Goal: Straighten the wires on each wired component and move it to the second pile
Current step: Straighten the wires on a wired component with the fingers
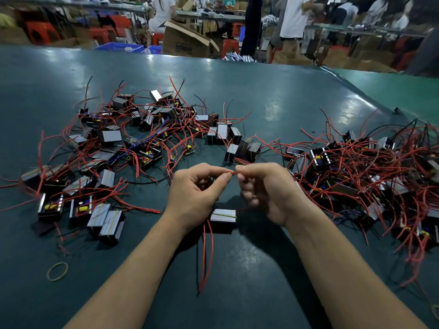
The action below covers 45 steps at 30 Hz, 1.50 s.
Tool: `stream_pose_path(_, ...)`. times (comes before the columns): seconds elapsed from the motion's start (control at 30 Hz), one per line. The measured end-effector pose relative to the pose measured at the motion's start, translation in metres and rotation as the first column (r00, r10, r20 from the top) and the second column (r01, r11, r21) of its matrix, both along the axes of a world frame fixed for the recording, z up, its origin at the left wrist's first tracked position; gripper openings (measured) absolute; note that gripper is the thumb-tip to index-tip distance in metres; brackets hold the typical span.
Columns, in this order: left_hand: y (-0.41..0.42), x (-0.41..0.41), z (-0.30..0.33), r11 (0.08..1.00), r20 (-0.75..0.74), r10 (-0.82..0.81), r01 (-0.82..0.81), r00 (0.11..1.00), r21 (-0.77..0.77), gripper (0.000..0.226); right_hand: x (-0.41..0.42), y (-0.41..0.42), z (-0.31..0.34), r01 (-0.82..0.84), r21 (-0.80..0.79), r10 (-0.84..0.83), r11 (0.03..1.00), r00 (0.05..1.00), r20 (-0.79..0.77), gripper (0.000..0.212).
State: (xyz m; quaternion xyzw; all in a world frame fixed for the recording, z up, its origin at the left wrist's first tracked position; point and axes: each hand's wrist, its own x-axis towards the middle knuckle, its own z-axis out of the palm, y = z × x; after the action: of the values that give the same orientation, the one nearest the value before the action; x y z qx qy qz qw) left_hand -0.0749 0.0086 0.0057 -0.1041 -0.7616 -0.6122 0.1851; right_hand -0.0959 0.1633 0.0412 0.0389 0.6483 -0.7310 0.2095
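Loose red and black wires (206, 255) trail toward the camera from a small black block-shaped component with a silver top (223, 216), lying crosswise on the dark green worktop (249, 269) between both wrists. One thin red wire (234, 173) is pinched between the left hand (197, 195) and right hand (266, 191), each grip clenched on it.

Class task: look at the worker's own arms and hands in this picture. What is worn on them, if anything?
Nothing is worn. The left hand and right hand are bare, with no gloves, rings, watch or wristband visible. Both forearms are uncovered right to the bottom edge of the picture, so no sleeve shows.
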Motion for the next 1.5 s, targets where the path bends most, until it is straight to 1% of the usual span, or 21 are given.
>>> stream_pose_path(0.03,0.000,0.001,0.000,1.000,-0.007,-0.005,0.005,1.000,0.001,0.006,0.001,-0.001,0.003,0.003,-0.229,0.049,0.973,0.974,0.223,0.030)
stream_pose_path(0.07,0.000,0.001,0.001,1.000,-0.010,-0.006,0.006,1.000,0.001,0.006,0.001,-0.002,0.004,0.042,-0.385,0.101,0.922,0.933,0.345,0.025)
stream_pose_path(0.13,0.001,0.000,0.000,1.000,-0.010,0.008,-0.008,1.000,0.013,0.007,0.002,-0.005,0.004,0.081,-0.408,0.083,0.909,0.927,0.367,0.022)
stream_pose_path(0.17,0.001,0.000,0.000,1.000,-0.005,0.020,-0.020,1.000,0.024,0.009,0.002,-0.007,0.002,0.078,-0.301,0.011,0.950,0.959,0.284,0.025)
stream_pose_path(0.23,0.000,-0.001,-0.001,0.999,0.014,0.039,-0.039,0.999,0.034,0.010,0.005,-0.011,-0.003,0.142,0.011,-0.141,0.990,0.988,-0.067,0.030)
stream_pose_path(0.3,0.001,-0.001,-0.002,0.998,0.027,0.054,-0.055,0.998,0.020,0.009,0.009,-0.015,-0.011,0.295,0.297,-0.135,0.908,0.878,-0.459,0.032)
stream_pose_path(0.37,0.001,-0.002,-0.002,0.997,0.046,0.066,-0.067,0.997,0.025,0.007,0.010,-0.018,-0.017,0.475,0.480,0.001,0.738,0.710,-0.704,0.034)
stream_pose_path(0.5,0.001,-0.003,-0.003,0.997,0.055,0.072,-0.074,0.996,0.034,0.007,0.014,-0.024,-0.021,0.688,0.521,0.244,0.506,0.465,-0.851,0.033)
stream_pose_path(0.6,0.000,-0.004,-0.004,0.996,0.061,0.076,-0.079,0.995,0.052,0.007,0.014,-0.021,-0.019,0.706,0.478,0.338,0.522,0.343,-0.877,0.030)
stream_pose_path(0.7,-0.001,-0.005,-0.004,0.990,0.083,0.084,-0.093,0.993,0.104,0.009,0.005,-0.004,-0.013,0.515,0.595,0.417,0.617,0.427,-0.802,0.020)
stream_pose_path(0.8,-0.001,-0.005,-0.004,0.989,0.096,0.090,-0.100,0.991,0.110,0.015,-0.002,0.012,-0.011,0.396,0.637,0.432,0.661,0.494,-0.755,0.033)
stream_pose_path(0.93,-0.002,-0.005,-0.004,0.995,0.114,0.065,-0.074,0.991,0.072,0.015,-0.003,0.013,-0.012,0.417,0.579,0.433,0.701,0.397,-0.809,0.018)
stream_pose_path(1.0,-0.002,-0.005,-0.005,0.996,0.118,0.052,-0.060,0.992,0.063,0.010,-0.004,0.012,-0.010,0.403,0.580,0.429,0.708,0.407,-0.806,0.014)
stream_pose_path(1.07,-0.001,-0.004,-0.004,0.998,0.113,0.027,-0.033,0.993,0.051,0.006,-0.003,0.012,-0.009,0.316,0.601,0.402,0.734,0.511,-0.760,0.014)
stream_pose_path(1.13,0.000,-0.003,-0.003,0.998,0.100,-0.004,-0.002,0.995,0.061,0.006,-0.003,0.010,-0.008,0.213,0.592,0.320,0.778,0.677,-0.663,0.021)
stream_pose_path(1.2,0.001,-0.003,-0.002,0.998,0.080,-0.023,0.017,0.996,0.067,0.007,-0.001,0.004,-0.007,0.102,0.479,0.164,0.872,0.860,-0.482,0.032)
stream_pose_path(1.23,0.002,-0.002,-0.002,0.998,0.067,-0.025,0.021,0.997,0.065,0.007,-0.001,0.001,-0.006,0.044,0.334,0.072,0.941,0.942,-0.327,0.034)
stream_pose_path(1.3,0.004,0.001,-0.002,0.999,0.037,-0.015,0.013,0.999,0.037,0.007,0.000,-0.004,-0.002,0.015,-0.037,-0.014,0.999,0.999,0.031,0.033)
stream_pose_path(1.33,0.006,0.001,-0.002,1.000,0.035,-0.010,0.010,0.999,0.025,0.008,0.001,-0.005,-0.001,0.042,-0.151,-0.024,0.988,0.992,0.123,0.032)
stream_pose_path(1.4,0.007,0.001,0.001,0.997,0.079,-0.021,0.014,0.997,0.078,0.013,0.001,-0.004,0.001,0.116,-0.150,-0.102,0.982,0.990,0.095,0.031)
stream_pose_path(1.5,0.002,-0.002,0.005,0.966,0.093,0.003,-0.027,0.996,0.256,0.016,0.003,-0.001,0.003,0.276,0.076,-0.256,0.958,0.945,-0.205,0.033)
